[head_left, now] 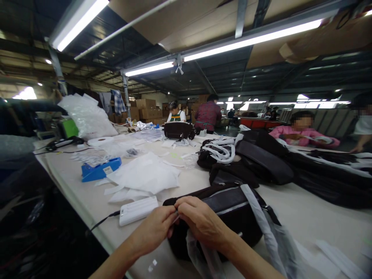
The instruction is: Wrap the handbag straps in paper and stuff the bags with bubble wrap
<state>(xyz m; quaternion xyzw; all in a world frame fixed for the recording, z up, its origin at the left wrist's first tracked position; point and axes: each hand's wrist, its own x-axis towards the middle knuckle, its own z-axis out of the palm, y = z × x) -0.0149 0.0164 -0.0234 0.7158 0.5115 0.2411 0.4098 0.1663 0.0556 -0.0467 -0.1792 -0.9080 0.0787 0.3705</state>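
Note:
A black bag [244, 228] with a silver zipper lies in front of me, its strap [257, 217] wrapped in white material. At the bag's left end my left hand [157, 226] and my right hand [200, 221] meet, fingertips pinched together. A thin pale piece [176, 217] shows between them; its kind I cannot make out. The right hand lies over the bag's near left corner, and its fingers hide what they grip. Clear plastic wrapping [203, 255] hangs below the right wrist.
Left of the hands sits a white box-shaped device [138, 210] with a black cable. Beyond are white sheets [145, 174] and a blue tape dispenser [100, 169]. More black bags [261, 159] are heaped at right. Several people work around the table, one in pink sleeves [280, 133].

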